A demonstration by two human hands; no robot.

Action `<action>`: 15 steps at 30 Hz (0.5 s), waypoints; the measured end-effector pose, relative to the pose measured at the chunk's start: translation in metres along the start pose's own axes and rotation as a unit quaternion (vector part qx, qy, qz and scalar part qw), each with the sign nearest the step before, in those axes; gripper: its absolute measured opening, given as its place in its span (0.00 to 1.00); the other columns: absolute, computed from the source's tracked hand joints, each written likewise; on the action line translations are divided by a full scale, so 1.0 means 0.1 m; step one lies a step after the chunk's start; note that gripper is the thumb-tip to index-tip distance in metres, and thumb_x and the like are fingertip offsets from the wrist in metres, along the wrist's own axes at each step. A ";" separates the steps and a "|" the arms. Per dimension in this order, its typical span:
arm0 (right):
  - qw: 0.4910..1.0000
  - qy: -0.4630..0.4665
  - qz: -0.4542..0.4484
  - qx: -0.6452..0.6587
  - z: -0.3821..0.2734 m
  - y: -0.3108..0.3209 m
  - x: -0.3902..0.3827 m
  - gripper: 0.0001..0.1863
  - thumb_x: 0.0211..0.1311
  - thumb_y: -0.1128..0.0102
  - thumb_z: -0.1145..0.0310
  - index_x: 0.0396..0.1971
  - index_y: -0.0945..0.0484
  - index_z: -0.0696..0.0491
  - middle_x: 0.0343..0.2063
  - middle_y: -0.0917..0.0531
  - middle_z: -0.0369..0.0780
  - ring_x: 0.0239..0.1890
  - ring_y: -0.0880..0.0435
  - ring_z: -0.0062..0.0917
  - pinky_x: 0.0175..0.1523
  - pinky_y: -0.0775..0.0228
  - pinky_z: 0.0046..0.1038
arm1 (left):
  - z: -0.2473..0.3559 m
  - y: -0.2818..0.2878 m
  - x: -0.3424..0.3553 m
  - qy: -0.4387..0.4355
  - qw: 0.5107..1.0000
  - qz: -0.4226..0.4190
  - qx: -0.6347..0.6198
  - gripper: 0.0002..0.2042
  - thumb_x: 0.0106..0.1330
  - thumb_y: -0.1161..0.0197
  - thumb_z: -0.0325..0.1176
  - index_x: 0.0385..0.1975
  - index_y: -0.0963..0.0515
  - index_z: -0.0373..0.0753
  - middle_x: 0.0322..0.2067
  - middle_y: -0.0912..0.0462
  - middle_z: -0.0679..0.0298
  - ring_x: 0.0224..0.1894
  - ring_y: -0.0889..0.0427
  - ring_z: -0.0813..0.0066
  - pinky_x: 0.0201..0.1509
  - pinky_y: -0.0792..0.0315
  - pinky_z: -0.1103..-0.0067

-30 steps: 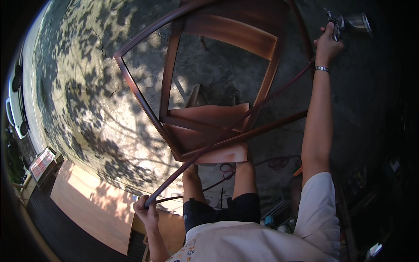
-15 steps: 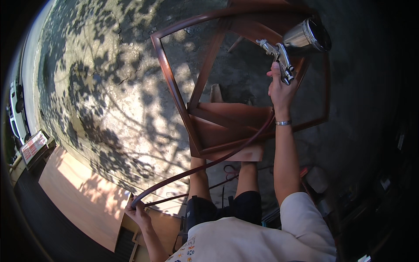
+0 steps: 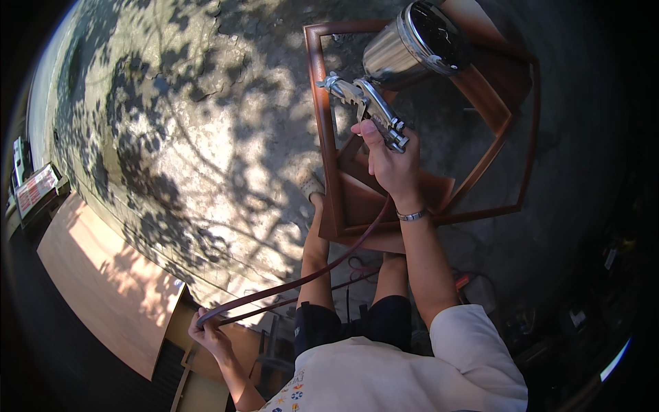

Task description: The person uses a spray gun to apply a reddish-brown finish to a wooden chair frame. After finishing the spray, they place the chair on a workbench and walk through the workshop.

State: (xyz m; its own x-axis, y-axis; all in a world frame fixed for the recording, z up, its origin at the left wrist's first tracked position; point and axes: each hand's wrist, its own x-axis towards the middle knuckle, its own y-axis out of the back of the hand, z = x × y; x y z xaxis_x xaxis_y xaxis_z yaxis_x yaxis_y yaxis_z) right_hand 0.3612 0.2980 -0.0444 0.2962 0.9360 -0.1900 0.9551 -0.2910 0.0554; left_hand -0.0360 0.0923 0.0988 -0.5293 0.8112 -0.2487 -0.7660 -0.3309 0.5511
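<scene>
My right hand (image 3: pixel 391 161) is wrapped round the handle of a metal spray gun (image 3: pixel 367 103), a silvery cup (image 3: pixel 405 55) fixed at its upper right. The gun's nozzle points left, above a reddish-brown wooden frame (image 3: pixel 320 103) that stands off the ground before me. From below my right hand a dark red hose (image 3: pixel 302 278) curves down to the left. My left hand (image 3: pixel 209 334) grips that hose in a closed loop, low at the left. The fingers under the gun's handle are partly hidden, so whether the trigger is pulled does not show.
A pale wooden panel (image 3: pixel 113 281) lies at the lower left, beside a box-like wooden piece (image 3: pixel 202 384). Sunlit, leaf-shadowed concrete (image 3: pixel 185 137) spreads left of the frame. More hose (image 3: pixel 364 269) coils near my legs. Dark clutter fills the right edge.
My right hand has brought the spray gun left and closer to me. The frame appears further right and turned. My left hand keeps hold of the hose, slightly lower and further left.
</scene>
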 end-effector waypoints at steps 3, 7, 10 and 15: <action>0.997 0.064 -0.007 -0.028 -0.12 -0.09 0.12 0.15 0.64 0.38 0.61 0.34 0.20 0.60 0.18 0.23 0.39 0.20 0.27 0.20 0.27 0.35 0.24 | 0.05 -0.07 0.02 0.004 1.000 -0.010 0.004 0.19 0.71 0.46 0.31 0.14 0.38 0.42 0.12 0.43 0.75 0.15 0.49 0.89 0.19 0.58 0.83; 0.984 0.058 0.097 -0.135 -0.12 0.24 0.33 0.16 0.63 0.38 0.60 0.28 0.21 0.60 0.15 0.23 0.41 0.17 0.26 0.23 0.25 0.35 0.26 | 0.06 -0.16 -0.02 0.023 0.999 -0.023 0.006 0.20 0.70 0.45 0.32 0.14 0.41 0.43 0.13 0.42 0.76 0.17 0.48 0.90 0.21 0.58 0.83; 0.973 0.052 0.147 -0.173 0.05 0.80 0.50 0.16 0.64 0.39 0.61 0.31 0.20 0.61 0.15 0.21 0.41 0.18 0.22 0.24 0.27 0.33 0.26 | 0.13 -0.30 -0.07 0.023 0.999 -0.037 0.026 0.20 0.69 0.44 0.32 0.13 0.42 0.43 0.13 0.43 0.76 0.18 0.49 0.90 0.21 0.58 0.83; 0.951 -0.018 0.223 -0.211 0.22 1.84 0.64 0.18 0.63 0.39 0.57 0.30 0.18 0.60 0.18 0.17 0.38 0.23 0.18 0.21 0.32 0.30 0.25 | 0.29 -0.69 -0.22 0.008 0.995 -0.089 0.045 0.20 0.67 0.43 0.28 0.13 0.42 0.41 0.14 0.43 0.77 0.20 0.49 0.90 0.23 0.59 0.83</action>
State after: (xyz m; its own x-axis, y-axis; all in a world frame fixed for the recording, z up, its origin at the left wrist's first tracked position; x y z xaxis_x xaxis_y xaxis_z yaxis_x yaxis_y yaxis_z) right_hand 0.5559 0.3005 -0.0677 0.6798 0.7282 -0.0872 0.6521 -0.5457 0.5263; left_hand 0.0388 0.1116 0.0894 -0.3938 0.8453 -0.3611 -0.8134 -0.1376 0.5652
